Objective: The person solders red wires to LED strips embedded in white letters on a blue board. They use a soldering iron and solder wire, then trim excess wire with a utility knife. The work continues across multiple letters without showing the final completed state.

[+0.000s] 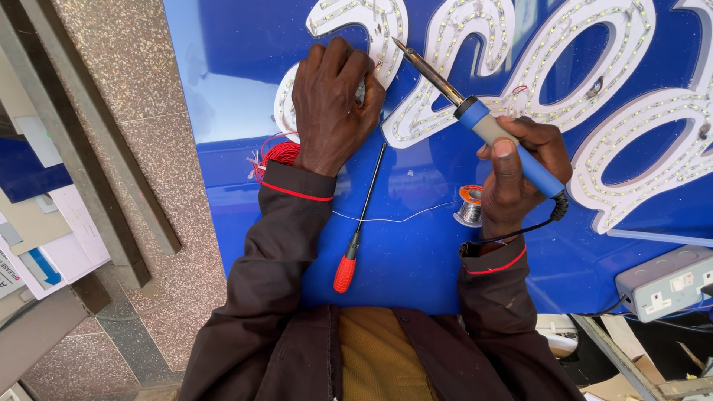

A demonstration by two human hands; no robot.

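Both hands (334,104) (520,178) forward (fingers curled)

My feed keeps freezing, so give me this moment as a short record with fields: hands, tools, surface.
left hand: pressed on white LED letter
right hand: grips blue-handled soldering iron, tip toward the letter
screwdriver: red handle, lying loose on blue sign panel
solder spool: beside right hand
red wire bundle: by left wrist

Speckled stone floor beside a blue panel

A speckled granite floor (174,297) is seen at left, crossed by grey metal bars (89,148), in daylight.
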